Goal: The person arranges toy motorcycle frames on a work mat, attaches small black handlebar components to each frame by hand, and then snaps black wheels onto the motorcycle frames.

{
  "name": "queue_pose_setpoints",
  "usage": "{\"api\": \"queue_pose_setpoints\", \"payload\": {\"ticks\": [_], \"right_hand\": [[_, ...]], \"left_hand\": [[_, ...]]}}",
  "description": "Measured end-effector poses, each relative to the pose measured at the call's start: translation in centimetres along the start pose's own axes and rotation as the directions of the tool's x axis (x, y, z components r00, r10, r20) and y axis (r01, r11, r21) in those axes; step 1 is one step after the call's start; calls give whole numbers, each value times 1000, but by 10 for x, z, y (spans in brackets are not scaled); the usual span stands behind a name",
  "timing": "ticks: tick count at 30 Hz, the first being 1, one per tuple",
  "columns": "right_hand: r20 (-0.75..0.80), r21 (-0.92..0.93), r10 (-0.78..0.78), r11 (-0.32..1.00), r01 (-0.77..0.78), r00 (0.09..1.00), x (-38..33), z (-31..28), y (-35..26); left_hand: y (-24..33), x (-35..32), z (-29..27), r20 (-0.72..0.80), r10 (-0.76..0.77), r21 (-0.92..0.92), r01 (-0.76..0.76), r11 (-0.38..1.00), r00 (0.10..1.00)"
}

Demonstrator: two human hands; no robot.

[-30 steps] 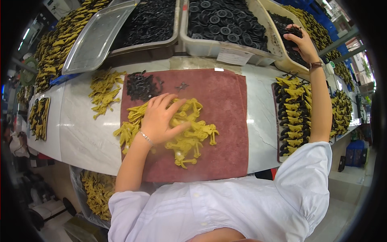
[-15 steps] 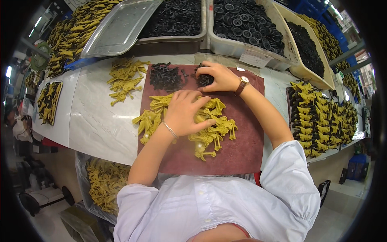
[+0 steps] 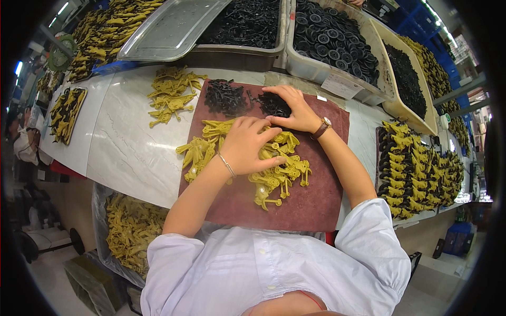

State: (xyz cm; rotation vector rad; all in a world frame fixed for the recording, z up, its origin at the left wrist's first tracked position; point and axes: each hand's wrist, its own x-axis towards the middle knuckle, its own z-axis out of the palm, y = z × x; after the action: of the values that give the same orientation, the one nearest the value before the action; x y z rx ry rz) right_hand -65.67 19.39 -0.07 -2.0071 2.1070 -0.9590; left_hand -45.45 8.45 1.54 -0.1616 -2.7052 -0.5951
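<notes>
A loose heap of yellow plastic parts [image 3: 271, 181], shaped like small frames with arms, lies on a dark red cloth [image 3: 311, 210]. My left hand [image 3: 246, 147] rests over this heap, palm down, its fingers and thumb spread. Farther back, my right hand [image 3: 299, 113] curves around the near right side of a small pile of black parts [image 3: 272, 104], fingers apart. Its thumb comes close to my left fingertips. Whatever lies under either palm is hidden. Another pile of small black plastic pieces [image 3: 225, 98] sits to the left of it on the cloth.
More yellow parts [image 3: 171, 95] lie on the white tabletop [image 3: 137, 152] at left. Behind stand a bin of black wheels [image 3: 337, 42], a bin of black pieces [image 3: 242, 26] and a metal tray [image 3: 168, 29]. Rows of yellow-and-black assemblies [image 3: 419, 168] are at right.
The view has shifted a little. My right hand has slid back toward me off the small black pile, leaving more of it showing. My left hand stays over the yellow heap.
</notes>
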Motion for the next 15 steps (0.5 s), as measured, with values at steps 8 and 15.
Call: {"api": "queue_pose_setpoints", "payload": {"ticks": [8, 15], "right_hand": [[-95, 179, 50, 983, -32, 994, 1, 4, 3], [-32, 229, 26, 973, -18, 999, 5, 2, 12]], "left_hand": [[1, -1, -1, -13, -1, -6, 0, 1000, 1000], [0, 0, 2, -87, 37, -1, -37, 999, 995]]}}
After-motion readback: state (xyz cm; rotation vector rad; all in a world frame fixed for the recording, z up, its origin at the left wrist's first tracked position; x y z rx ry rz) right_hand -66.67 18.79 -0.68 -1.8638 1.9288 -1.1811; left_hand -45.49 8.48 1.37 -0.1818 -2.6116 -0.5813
